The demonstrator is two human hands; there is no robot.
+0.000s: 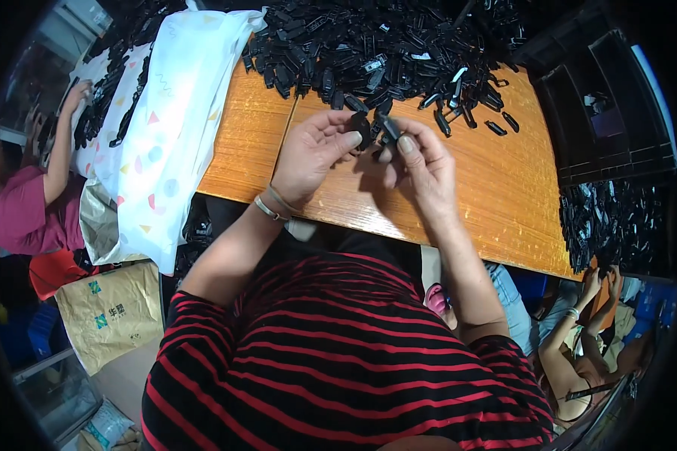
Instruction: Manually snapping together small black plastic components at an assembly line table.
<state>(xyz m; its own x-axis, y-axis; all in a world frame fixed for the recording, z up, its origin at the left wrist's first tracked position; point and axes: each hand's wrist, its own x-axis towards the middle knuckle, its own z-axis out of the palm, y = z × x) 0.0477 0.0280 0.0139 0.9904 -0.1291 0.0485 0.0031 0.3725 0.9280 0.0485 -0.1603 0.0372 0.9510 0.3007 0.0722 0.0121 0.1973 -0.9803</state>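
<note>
My left hand (316, 154) pinches a small dark plastic part (361, 129) between thumb and fingers. Close beside it, my right hand (425, 161) is closed on another black elongated plastic part (389, 128), its thumb lying along the side. The two parts are held near each other above the tabletop; whether they touch I cannot tell. Just beyond my hands spreads a big heap of black plastic parts (331, 45), some with shiny or pale faces. A few loose black pieces (495, 128) lie apart to the right of the heap.
The wooden table (489, 203) has its near edge at my waist. A patterned white plastic sheet (158, 150) covers its left side. A black crate (617, 113) stands at the right, beside more black parts (605, 225). Co-workers sit at left (34, 203) and lower right (579, 353).
</note>
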